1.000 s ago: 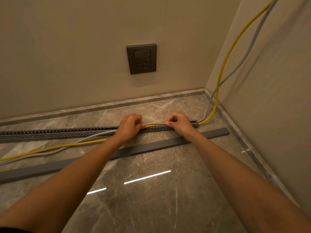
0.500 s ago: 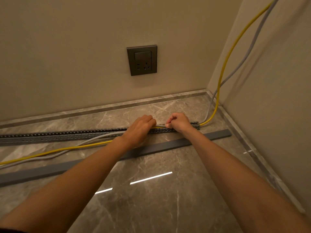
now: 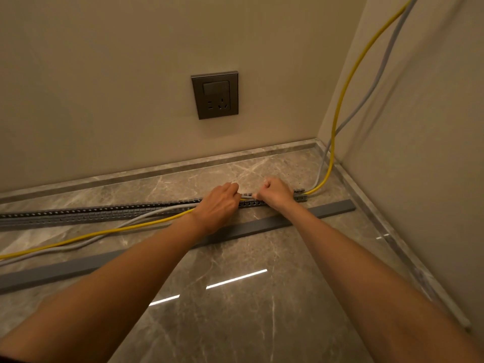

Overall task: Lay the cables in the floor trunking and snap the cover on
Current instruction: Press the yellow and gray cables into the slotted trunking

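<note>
Here, left hand [image 3: 218,205]: fingers clenched on the yellow cable [image 3: 104,233]
Right hand [image 3: 277,193]: fingers pinching cables into trunking [image 3: 104,213]
Cover [image 3: 262,226]: loose, nearer than the fingers
Writing: none readable

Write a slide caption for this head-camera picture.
Both hands, left hand and right hand, press yellow cable and grey cable into floor trunking.

Yellow cable [image 3: 136,224] beside a pale grey cable [image 3: 146,215], dark grey slotted trunking [image 3: 104,211] with a row of small holes, plain slate-grey cover strip [image 3: 262,225], grey-brown white-veined marble floor [image 3: 248,310], dark bronze-grey socket [image 3: 215,95] on beige wall [image 3: 104,87]
</note>
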`<state>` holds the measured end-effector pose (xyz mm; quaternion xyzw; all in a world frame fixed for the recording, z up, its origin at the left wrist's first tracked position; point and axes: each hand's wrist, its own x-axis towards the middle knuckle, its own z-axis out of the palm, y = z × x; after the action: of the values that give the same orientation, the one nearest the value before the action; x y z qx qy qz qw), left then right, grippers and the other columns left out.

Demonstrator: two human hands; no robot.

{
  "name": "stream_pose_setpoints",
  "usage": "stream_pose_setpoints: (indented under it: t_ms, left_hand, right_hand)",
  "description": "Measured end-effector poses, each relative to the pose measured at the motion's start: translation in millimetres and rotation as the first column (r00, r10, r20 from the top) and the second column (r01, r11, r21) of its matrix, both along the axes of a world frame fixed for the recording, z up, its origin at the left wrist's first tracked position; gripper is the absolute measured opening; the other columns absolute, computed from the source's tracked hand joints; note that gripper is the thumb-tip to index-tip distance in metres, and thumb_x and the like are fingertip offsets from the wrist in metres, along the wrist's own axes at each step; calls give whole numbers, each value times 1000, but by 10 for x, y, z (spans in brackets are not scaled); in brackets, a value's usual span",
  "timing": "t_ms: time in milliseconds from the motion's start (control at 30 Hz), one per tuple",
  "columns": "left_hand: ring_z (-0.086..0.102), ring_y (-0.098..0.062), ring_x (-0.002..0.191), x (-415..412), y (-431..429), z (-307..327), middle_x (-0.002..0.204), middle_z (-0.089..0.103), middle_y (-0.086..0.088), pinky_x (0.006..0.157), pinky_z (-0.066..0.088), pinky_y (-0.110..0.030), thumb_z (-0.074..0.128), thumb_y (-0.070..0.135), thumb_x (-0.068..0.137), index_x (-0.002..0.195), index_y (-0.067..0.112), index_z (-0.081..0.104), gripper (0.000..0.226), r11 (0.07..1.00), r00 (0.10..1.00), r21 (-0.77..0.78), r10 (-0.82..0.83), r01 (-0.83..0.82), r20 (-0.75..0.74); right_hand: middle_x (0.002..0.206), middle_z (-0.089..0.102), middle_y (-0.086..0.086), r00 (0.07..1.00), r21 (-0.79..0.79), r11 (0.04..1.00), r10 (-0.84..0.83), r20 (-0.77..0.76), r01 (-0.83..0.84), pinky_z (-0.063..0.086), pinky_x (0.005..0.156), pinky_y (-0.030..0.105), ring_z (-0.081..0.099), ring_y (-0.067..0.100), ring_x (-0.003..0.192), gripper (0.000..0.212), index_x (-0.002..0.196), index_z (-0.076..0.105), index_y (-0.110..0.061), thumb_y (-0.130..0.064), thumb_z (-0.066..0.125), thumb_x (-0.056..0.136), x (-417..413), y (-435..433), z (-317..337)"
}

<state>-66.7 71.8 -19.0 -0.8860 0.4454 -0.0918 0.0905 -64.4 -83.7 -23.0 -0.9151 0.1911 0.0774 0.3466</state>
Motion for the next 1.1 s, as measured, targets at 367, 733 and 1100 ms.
stream_pose_setpoints:
  t_ms: [367, 733, 1100]
  left_hand:
    - [60, -35, 93, -80, 24, -24, 110, 60, -22, 72, 53, -40, 56, 1, 88, 113, -5, 58, 25, 997, 994, 55, 62, -57, -90]
    - [62, -21, 56, -29, 41, -105, 68, 67, -11, 47, 52, -27, 88, 7, 54, 74, 2, 72, 26, 998, 1000, 52, 21, -22, 14]
    - [51, -27, 110, -42, -295, 68, 125, 48, -13, 83, 48, -35, 45, 12, 97, 124, 5, 46, 29, 983, 973, 87, 172, -160, -156]
  right_hand:
    - [66, 53, -3, 988, 261, 961, 121, -91, -94, 40, 62, 20, 51, 13, 77, 34, 59, 54, -19, 2, 65, 83, 43, -131, 71]
    - [93, 64, 6, 989, 73, 997, 12, -148, -1, 35, 100, 36, 52, 22, 93, 8, 84, 64, -10, -14, 57, 83, 108, 40, -32]
    - [120, 64, 19, 994, 354, 929, 109, 20, -109, 44, 98, 31, 57, 24, 109, 36, 111, 64, 2, 16, 46, 83, -106, -362, 81]
